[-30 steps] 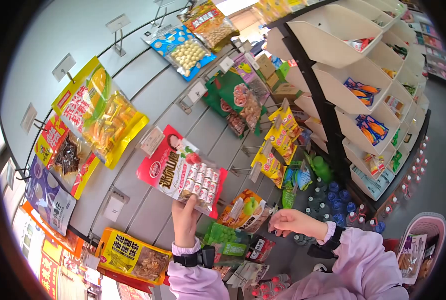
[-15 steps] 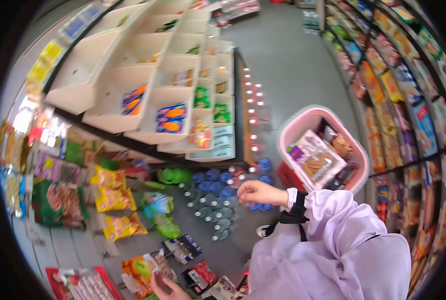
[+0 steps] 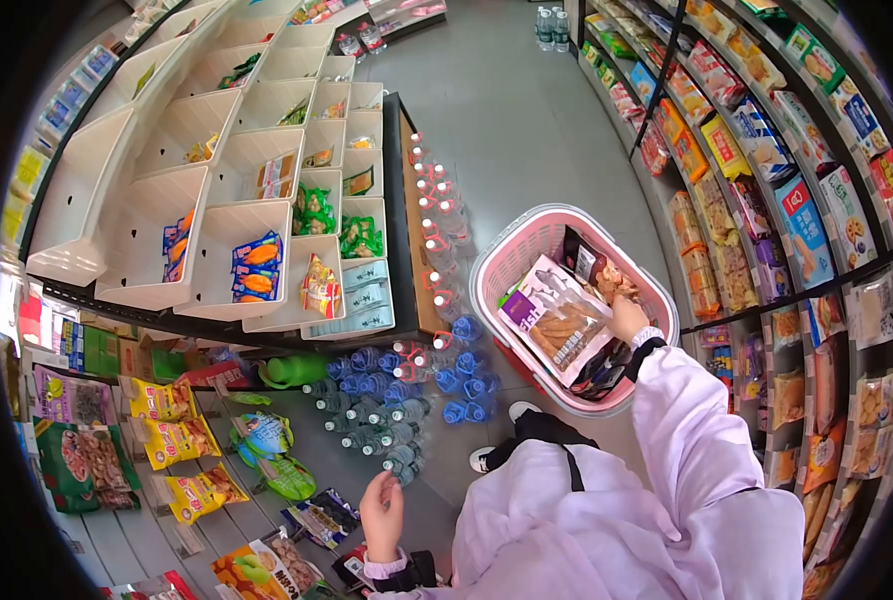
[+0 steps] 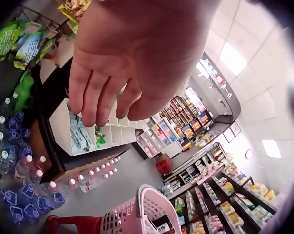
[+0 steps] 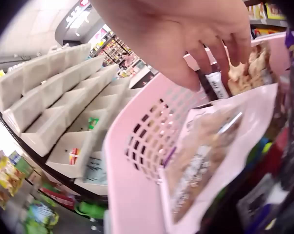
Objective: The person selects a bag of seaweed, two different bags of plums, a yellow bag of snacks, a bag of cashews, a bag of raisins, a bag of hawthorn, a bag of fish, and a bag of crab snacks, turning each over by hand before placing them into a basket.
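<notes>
My left hand [image 3: 383, 512] is held out over the floor near the hanging snacks. In the left wrist view its palm shows, with fingers extended and nothing in them. My right hand [image 3: 627, 318] is down inside the pink shopping basket [image 3: 497, 262]. The right wrist view shows its fingers bent loosely downward, fingertips right at a dark snack bag [image 3: 597, 262] with brown food showing through its window. Beside that lies a white and purple bag [image 3: 559, 322] marked "fish". A thumb [image 5: 183, 73] stands apart from the fingers, close to the dark bag's edge.
Tiered white bins [image 3: 237, 215] of small snacks stand at left. Blue-capped bottles [image 3: 467, 385] and other bottles cover the floor beside them. Yellow snack bags [image 3: 182, 440] hang at lower left. Stocked shelves [image 3: 757, 190] line the right side. The basket rests by a red support [image 4: 74, 223].
The view has swung right from the snack wall to the basket. My left hand has left the red marshmallow-like candy bag on its hook. My right hand has moved into the basket.
</notes>
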{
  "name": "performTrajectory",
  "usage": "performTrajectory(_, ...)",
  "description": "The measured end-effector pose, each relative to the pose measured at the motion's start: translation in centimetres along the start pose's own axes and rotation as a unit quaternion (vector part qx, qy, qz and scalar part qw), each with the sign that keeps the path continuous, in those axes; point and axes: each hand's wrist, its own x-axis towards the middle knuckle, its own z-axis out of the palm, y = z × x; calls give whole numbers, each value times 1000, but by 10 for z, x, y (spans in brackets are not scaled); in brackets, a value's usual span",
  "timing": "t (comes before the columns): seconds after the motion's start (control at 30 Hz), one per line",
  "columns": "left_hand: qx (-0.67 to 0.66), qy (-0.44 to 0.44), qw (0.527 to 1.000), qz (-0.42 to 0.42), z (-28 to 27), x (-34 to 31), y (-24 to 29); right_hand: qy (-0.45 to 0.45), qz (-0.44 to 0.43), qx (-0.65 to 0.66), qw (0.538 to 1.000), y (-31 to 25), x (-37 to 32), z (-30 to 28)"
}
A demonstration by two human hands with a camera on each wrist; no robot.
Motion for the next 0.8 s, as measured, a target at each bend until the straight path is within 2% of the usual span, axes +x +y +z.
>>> performTrajectory(0.1,19,-19,999,18,6,4,8,-41,-5,38,998,15,10,0)
performTrajectory(0.13,26,-19,999,19,7,5,14,1,-27,53,998,16,14,2)
performTrajectory(0.23,14,-26,999,18,12,7,10,-112,-12,179,977,15,22,-5)
performTrajectory(0.27,24,-26,999,23,13,7,11,-110,-34,214,970,10,22,-3)
performTrajectory(0.47,44,-34,998,32,24,-2,18,-81,-169,227,956,-28,13,-22)
performTrajectory(0.5,41,-40,998,13,24,-5,19,-73,-185,241,950,-35,9,-27)
performTrajectory(0.53,38,-47,998,-6,25,-7,22,-51,-202,263,942,-44,3,-35)
performTrajectory(0.63,18,-62,997,-34,31,-11,24,-73,-216,278,933,-68,-14,-76)
performTrajectory(0.67,9,-66,997,-37,32,-11,24,-50,-247,261,932,-78,-24,-95)
performTrajectory(0.8,-15,-66,998,2,37,-7,21,-103,-249,380,885,-99,-48,-156)
